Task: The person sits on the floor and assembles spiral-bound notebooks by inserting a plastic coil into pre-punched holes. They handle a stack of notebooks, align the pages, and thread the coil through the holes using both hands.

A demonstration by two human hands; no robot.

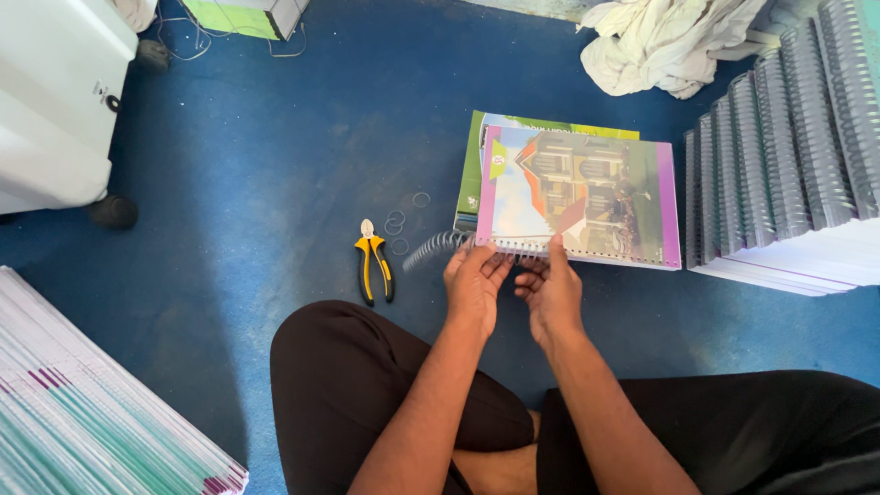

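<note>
so the notebook [579,197] with the house picture and purple border on its cover sits on top of a green-covered book [477,160], flat on the blue carpet [275,165], right in front of the person's crossed legs. a grey spiral coil [433,247] sticks out from the left end of its punched near edge, partly fed through the holes.

left hand [473,284] is at that edge, fingers curled together around the coil where it meets the cover. right hand [548,291] is just beside it, index finger straight up and pressing on the cover by the holes, the other fingers tucked in; can't tell if they're pinching the wire.

left of the coil there's a pair of yellow and black pliers [374,266] on the carpet, with a few loose wire rings [403,220] near them. off to the right, a stack of bound notebooks [788,165], a crumpled white cloth [660,41] behind it. bottom left, a pile of unbound pages [82,412], and a white machine [55,101] top left.
</note>
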